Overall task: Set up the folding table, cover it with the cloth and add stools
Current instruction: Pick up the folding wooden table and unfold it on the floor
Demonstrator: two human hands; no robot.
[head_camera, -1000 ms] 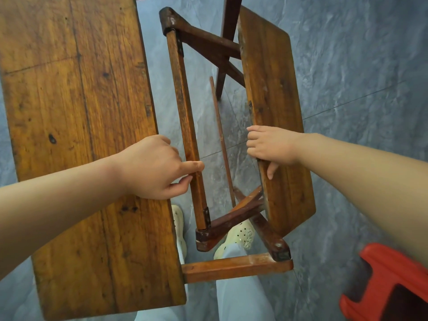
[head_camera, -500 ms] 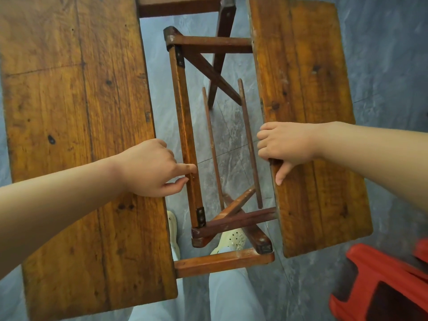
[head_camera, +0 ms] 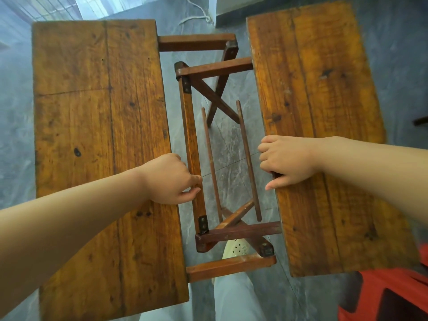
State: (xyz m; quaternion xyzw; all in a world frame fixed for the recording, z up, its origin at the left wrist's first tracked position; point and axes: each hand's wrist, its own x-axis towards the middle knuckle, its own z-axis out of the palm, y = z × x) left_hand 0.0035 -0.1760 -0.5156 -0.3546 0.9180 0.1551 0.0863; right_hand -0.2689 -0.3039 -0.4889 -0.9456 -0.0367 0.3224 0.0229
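Now, our fingers first, then outward.
Left fingers [head_camera: 193, 179]: we see them curled shut around the long hinged rail [head_camera: 192, 156] beside the left panel, thumb pressed under the rail's inner face.
Left hand [head_camera: 169, 179]: knuckles up, resting over the inner edge of the left panel [head_camera: 99, 135].
Right fingers [head_camera: 266, 156]: folded over the inner edge of the right panel [head_camera: 324, 135], their tips hidden beneath the board; the thumb lies along the top near the edge.
Right hand [head_camera: 287, 161]: gripping that edge about midway along its length.
Folding table [head_camera: 227, 232]: the two wooden panels lie roughly flat and well apart, with the crossed legs, cross rails and two thin slats showing in the gap between them.
Floor [head_camera: 231, 147]: grey stone tile, visible through the gap.
Our shoe [head_camera: 236, 247]: pale, perforated, under the near cross rails.
Red stool [head_camera: 382, 297]: at the lower right, just beside the right panel's near corner.
White cord [head_camera: 196, 12]: on the floor beyond the table.
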